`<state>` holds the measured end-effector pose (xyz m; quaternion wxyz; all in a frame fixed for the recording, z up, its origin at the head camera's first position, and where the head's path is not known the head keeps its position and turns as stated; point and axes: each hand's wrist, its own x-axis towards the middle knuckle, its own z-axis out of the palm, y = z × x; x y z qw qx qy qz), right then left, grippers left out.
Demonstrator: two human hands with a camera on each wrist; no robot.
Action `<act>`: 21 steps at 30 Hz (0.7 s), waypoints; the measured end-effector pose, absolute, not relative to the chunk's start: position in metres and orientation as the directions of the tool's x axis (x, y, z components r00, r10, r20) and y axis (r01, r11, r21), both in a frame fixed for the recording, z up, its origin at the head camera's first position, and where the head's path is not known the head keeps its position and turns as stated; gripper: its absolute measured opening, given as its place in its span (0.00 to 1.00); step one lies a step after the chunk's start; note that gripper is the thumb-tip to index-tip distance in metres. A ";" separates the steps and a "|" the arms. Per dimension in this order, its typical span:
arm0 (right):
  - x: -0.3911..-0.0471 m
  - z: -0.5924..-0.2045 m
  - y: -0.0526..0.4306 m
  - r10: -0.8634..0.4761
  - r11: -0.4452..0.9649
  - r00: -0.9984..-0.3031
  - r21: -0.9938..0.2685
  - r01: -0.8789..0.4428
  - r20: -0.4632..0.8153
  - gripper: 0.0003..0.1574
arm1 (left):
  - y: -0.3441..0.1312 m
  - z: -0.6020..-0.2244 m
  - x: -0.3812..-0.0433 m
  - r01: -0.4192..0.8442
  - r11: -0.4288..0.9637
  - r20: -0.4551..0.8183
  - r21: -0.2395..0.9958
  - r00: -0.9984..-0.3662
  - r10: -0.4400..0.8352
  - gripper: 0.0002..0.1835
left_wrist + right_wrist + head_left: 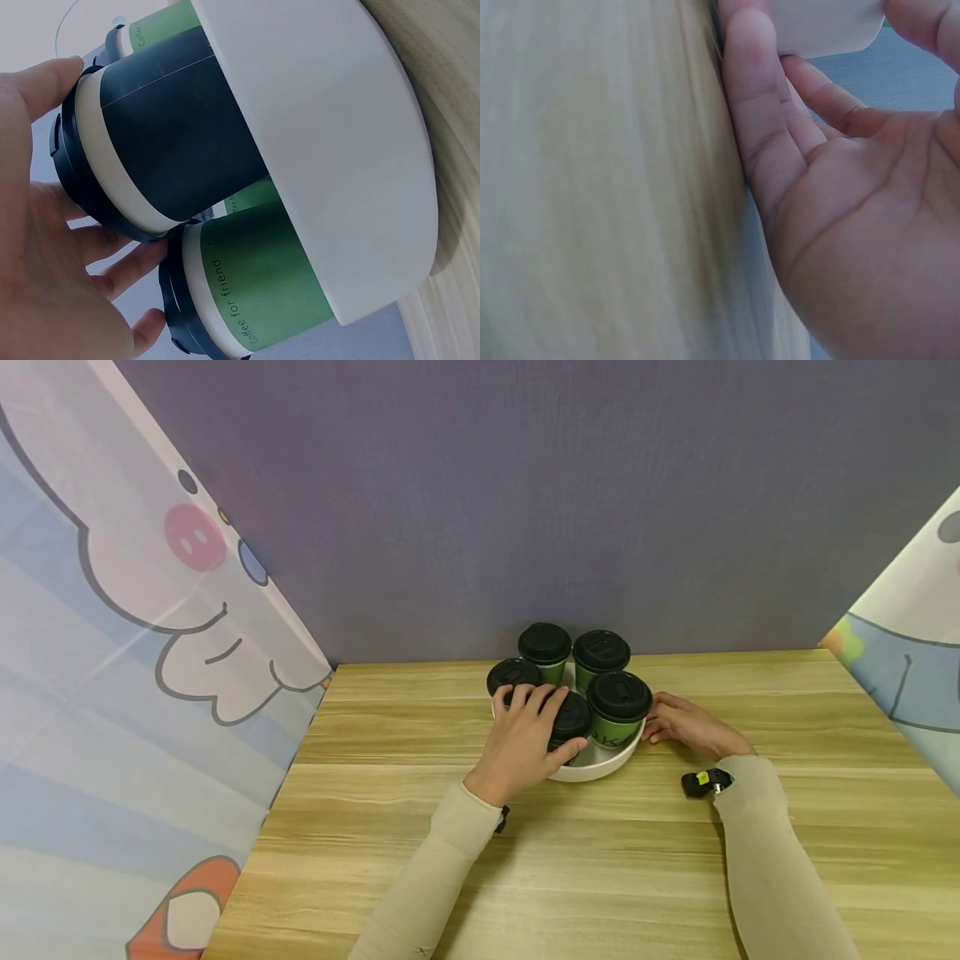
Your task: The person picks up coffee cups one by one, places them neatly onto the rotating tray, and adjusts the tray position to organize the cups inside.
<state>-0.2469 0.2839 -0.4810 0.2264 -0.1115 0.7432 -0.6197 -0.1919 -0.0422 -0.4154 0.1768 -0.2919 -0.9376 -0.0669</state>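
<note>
Several paper coffee cups with black lids stand upright in a round white tray [596, 770]. My left hand [517, 743] lies over the front cup [572, 718], thumb on one side of its lid and fingers on the other. That cup has a dark sleeve [180, 120] in the left wrist view; a green cup [262, 277] beside it is touched by some fingers at its lid. At the tray's right side, near a green cup [619, 697], is my right hand [690, 725]. Its fingers reach low along the white tray wall [825, 26], fairly straight, near the tabletop.
The tray sits on a wood-grain table [375, 827] near its back edge. Behind rises a grey panel [487, 510]. Cartoon-printed sheets [112, 693] hang at the left and right sides. Two more cups, one with a black lid [544, 643], stand at the tray's rear.
</note>
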 end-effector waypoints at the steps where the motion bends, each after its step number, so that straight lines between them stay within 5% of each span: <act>1: -0.247 -0.481 0.284 -0.448 0.208 -0.872 -0.972 0.113 -0.197 0.12 | -0.042 -0.415 -0.192 0.571 0.821 0.369 0.024 -0.768 0.524 0.42; 9: -0.247 -0.480 0.284 -0.476 0.188 -0.863 -0.978 0.087 -0.169 0.11 | -0.047 -0.410 -0.193 0.595 0.799 0.416 0.089 -0.751 0.513 0.39; 21: -0.246 -0.480 0.283 -0.459 0.179 -0.871 -0.978 0.102 -0.175 0.11 | -0.084 -0.401 -0.213 0.566 0.771 0.665 0.291 -0.699 0.262 0.15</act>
